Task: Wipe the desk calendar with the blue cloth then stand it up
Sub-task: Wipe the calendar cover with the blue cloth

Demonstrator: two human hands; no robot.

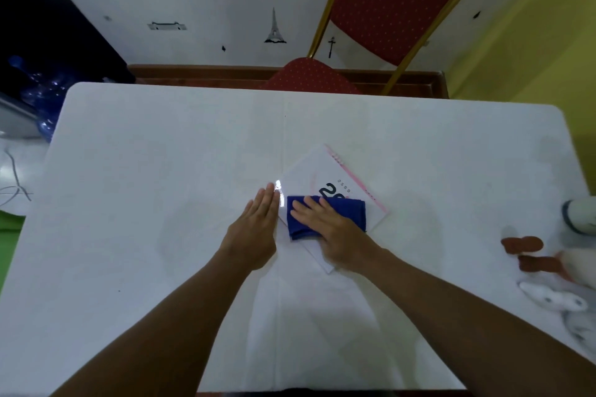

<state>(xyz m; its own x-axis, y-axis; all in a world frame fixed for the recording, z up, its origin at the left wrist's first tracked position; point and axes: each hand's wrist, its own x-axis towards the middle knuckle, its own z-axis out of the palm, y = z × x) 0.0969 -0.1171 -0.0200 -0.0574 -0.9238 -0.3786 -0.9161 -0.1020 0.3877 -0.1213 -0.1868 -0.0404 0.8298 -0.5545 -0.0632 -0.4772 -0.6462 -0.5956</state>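
Note:
A white desk calendar [314,172] with a pink spiral edge lies flat on the white table [161,155], turned diagonally, with dark numerals partly showing. A folded blue cloth [350,211] rests on its near half. My right hand [329,229] lies flat on the cloth with fingers spread, pressing it onto the calendar. Set on edge, my left hand [254,229] keeps its fingers straight and together against the calendar's left side, holding nothing.
A white plush toy with brown-red feet [548,267] lies at the table's right edge. A red chair with a gold frame [387,10] stands behind the far edge. Blue plastic bottles [42,90] sit on the floor at the left.

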